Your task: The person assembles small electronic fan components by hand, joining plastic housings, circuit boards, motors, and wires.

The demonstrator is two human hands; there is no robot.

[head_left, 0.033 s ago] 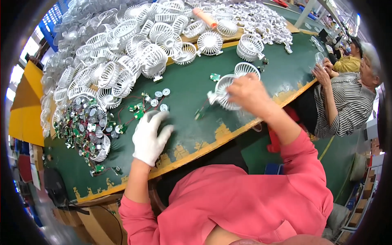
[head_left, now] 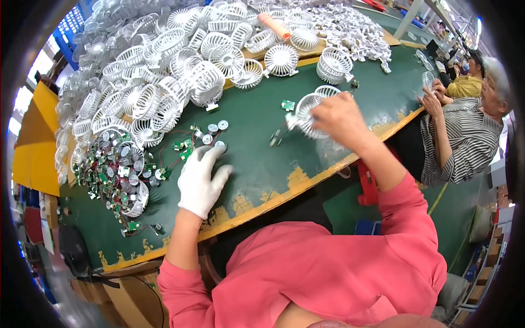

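Note:
My right hand (head_left: 340, 121), bare, has its fingers closed on the rim of a white slatted fan housing (head_left: 306, 113), over the right part of the green bench. From this housing a small circuit board on wires (head_left: 276, 136) trails to the left. A second white fan housing (head_left: 326, 91) shows just behind it, partly covered. My left hand (head_left: 200, 180), in a white glove, has its fingers apart, and the fingertips reach the near edge of several small round motors (head_left: 212, 129) wired to green boards (head_left: 185, 146). Nothing shows in its grasp.
A big heap of white fan housings (head_left: 169, 41) covers the far left, with small white parts (head_left: 355, 33) at the far right. More wired motors (head_left: 117, 175) pile up at left. An orange-handled tool (head_left: 274, 26) lies on the heap. A co-worker (head_left: 465, 131) sits at right.
My right hand has moved slightly away from me and to the right, carrying the fan housing and its dangling board. My left hand has hardly moved.

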